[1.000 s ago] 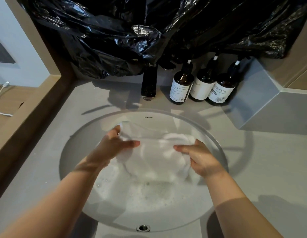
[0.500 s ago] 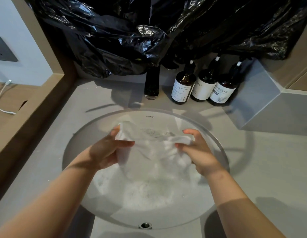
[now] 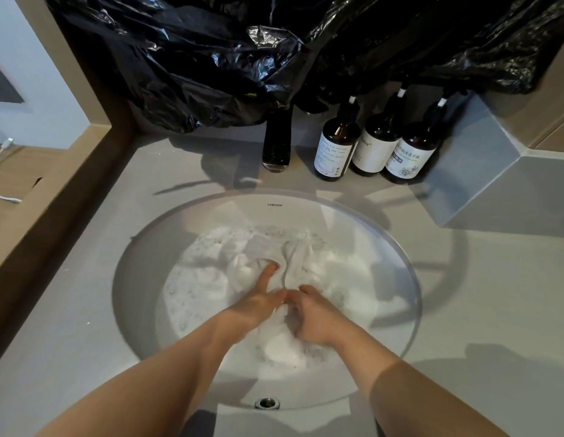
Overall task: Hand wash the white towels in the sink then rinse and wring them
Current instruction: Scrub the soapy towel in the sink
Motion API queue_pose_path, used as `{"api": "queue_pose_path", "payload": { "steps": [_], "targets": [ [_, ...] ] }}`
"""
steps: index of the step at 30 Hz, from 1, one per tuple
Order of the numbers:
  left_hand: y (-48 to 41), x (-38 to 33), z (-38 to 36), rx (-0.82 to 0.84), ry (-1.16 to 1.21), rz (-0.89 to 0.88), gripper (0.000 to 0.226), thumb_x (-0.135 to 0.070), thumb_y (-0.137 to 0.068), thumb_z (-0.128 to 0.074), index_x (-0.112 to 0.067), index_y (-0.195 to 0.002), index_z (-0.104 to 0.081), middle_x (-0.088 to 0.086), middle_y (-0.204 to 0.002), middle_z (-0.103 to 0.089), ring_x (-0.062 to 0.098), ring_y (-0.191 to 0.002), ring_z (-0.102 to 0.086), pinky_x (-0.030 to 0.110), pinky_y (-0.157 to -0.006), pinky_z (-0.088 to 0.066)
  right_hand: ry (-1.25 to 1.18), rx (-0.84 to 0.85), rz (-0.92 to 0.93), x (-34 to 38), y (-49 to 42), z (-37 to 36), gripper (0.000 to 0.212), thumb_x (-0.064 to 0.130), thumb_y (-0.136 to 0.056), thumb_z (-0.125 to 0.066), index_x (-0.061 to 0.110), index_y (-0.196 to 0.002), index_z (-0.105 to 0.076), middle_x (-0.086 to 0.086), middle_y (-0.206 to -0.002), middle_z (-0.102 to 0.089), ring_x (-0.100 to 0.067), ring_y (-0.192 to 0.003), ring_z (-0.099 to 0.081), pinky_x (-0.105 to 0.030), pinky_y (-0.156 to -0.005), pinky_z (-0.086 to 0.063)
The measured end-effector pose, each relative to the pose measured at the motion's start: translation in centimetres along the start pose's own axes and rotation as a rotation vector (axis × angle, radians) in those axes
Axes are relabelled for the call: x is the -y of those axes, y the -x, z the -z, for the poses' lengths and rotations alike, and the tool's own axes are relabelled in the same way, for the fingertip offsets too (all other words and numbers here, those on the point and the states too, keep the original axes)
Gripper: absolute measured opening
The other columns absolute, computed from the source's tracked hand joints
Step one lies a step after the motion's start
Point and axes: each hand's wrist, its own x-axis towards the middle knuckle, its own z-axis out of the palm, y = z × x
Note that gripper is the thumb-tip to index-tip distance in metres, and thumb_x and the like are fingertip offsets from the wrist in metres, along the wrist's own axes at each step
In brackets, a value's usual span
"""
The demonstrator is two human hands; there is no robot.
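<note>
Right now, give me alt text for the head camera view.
A person's left hand presses and right hand grips a white towel in a sink of soapy water. Three brown bottles and a black faucet stand behind it.

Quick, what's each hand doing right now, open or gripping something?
Left hand: open, fingers stretched out, pressing on the towel.
Right hand: closed, fingers curled round a bunch of the towel.
</note>
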Motion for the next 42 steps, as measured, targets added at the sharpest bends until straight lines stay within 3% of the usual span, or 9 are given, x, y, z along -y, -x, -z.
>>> {"api": "queue_pose_path", "payload": {
  "steps": [6, 9, 14, 19, 24, 29, 35, 39, 42],
  "targets": [
    [-0.4, 1.0, 0.6, 0.0, -0.152, 0.016, 0.053, -0.03, -0.099, -0.046, -0.05, -0.14, -0.021, -0.006, -0.144, -0.034, 0.014, -0.106, -0.045, 0.025, -0.081, -0.046, 0.121, 0.15, -0.134, 0.7, 0.4, -0.3, 0.072, 0.001, -0.084, -0.057, 0.027, -0.145, -0.031, -0.005, -0.142, -0.035, -0.03, -0.119, -0.051, -0.031, -0.091, -0.045],
    [-0.3, 0.7, 0.9, -0.089, 0.124, 0.014, 0.036, -0.018, -0.099, -0.046, -0.035, -0.13, -0.047, -0.001, -0.132, -0.049, 0.014, -0.096, -0.054, 0.023, -0.063, -0.047, -0.416, 0.003, -0.221, 1.3, 1.2, 1.0, 0.054, -0.004, -0.079, -0.06, 0.022, -0.126, -0.052, -0.002, -0.125, -0.054, -0.019, -0.112, -0.056, -0.02, -0.086, -0.046],
    [-0.4, -0.7, 0.6, -0.087, 0.894, 0.094, 0.027, -0.031, -0.094, -0.048, -0.012, -0.106, -0.063, 0.015, -0.114, -0.062, 0.03, -0.097, -0.06, 0.035, -0.074, -0.049, -1.153, -0.414, -0.186, 6.9, 2.2, 2.9, 0.021, -0.002, -0.083, -0.055, 0.019, -0.082, -0.049, 0.001, -0.073, -0.054, -0.013, -0.065, -0.053, -0.019, -0.056, -0.044],
    [2.0, -3.4, -3.3, -0.072, 0.877, 0.045, 0.034, -0.027, -0.101, -0.032, -0.008, -0.099, -0.06, 0.014, -0.079, -0.065, 0.024, -0.069, -0.063, 0.03, -0.063, -0.051, -0.722, -0.598, -0.179, 7.2, 1.0, 4.6, 0.037, 0.041, -0.094, -0.051, 0.018, -0.067, -0.044, 0.002, -0.062, -0.052, -0.023, -0.064, -0.053, -0.03, -0.065, -0.043],
    [0.8, -3.9, -0.8, -0.335, 0.802, -0.011, 0.029, -0.026, -0.104, -0.031, -0.019, -0.086, -0.053, 0.002, -0.087, -0.058, 0.018, -0.076, -0.058, 0.027, -0.066, -0.051, -0.662, -0.579, -0.163, 8.7, 2.4, 3.2, 0.037, 0.037, -0.1, -0.04, 0.023, -0.066, -0.045, 0.008, -0.065, -0.052, -0.009, -0.065, -0.053, -0.021, -0.06, -0.039],
    [1.0, -3.9, -3.2, -0.076, 0.973, 0.116, 0.041, -0.031, -0.103, -0.029, -0.004, -0.097, -0.059, 0.012, -0.081, -0.059, 0.027, -0.1, -0.061, 0.035, -0.084, -0.049, -0.716, -0.625, -0.261, 6.6, 1.1, 4.3, 0.032, 0.033, -0.1, -0.04, 0.023, -0.071, -0.049, 0.001, -0.08, -0.058, -0.017, -0.077, -0.054, -0.02, -0.062, -0.033],
    [0.3, -1.7, 1.4, -0.186, 0.882, 0.016, 0.027, -0.021, -0.101, -0.039, -0.004, -0.087, -0.054, 0.017, -0.083, -0.057, 0.028, -0.073, -0.058, 0.034, -0.068, -0.046, -0.636, -0.348, -0.113, 7.3, 2.1, 2.8, 0.034, 0.04, -0.097, -0.045, 0.021, -0.069, -0.045, 0.004, -0.066, -0.052, -0.008, -0.057, -0.048, -0.014, -0.049, -0.035],
    [0.8, -1.5, 1.5, -0.33, 0.26, -0.036, 0.03, -0.034, -0.101, -0.039, -0.011, -0.093, -0.056, 0.003, -0.083, -0.056, 0.016, -0.071, -0.052, 0.027, -0.061, -0.039, -0.29, -0.281, -0.21, 4.0, 1.7, 4.0, 0.011, 0.04, -0.093, -0.048, 0.029, -0.092, -0.046, 0.001, -0.095, -0.056, -0.017, -0.079, -0.058, -0.028, -0.067, -0.042],
    [0.1, 0.4, 0.0, -0.352, -0.214, -0.076, 0.021, -0.028, -0.102, -0.034, -0.014, -0.101, -0.051, 0.004, -0.099, -0.055, 0.018, -0.086, -0.05, 0.03, -0.076, -0.04, 0.152, 0.117, -0.123, 2.8, 1.6, 1.9, 0.05, 0.032, -0.088, -0.055, 0.027, -0.132, -0.034, -0.005, -0.124, -0.039, -0.029, -0.113, -0.051, -0.035, -0.083, -0.042]
  ]
}}
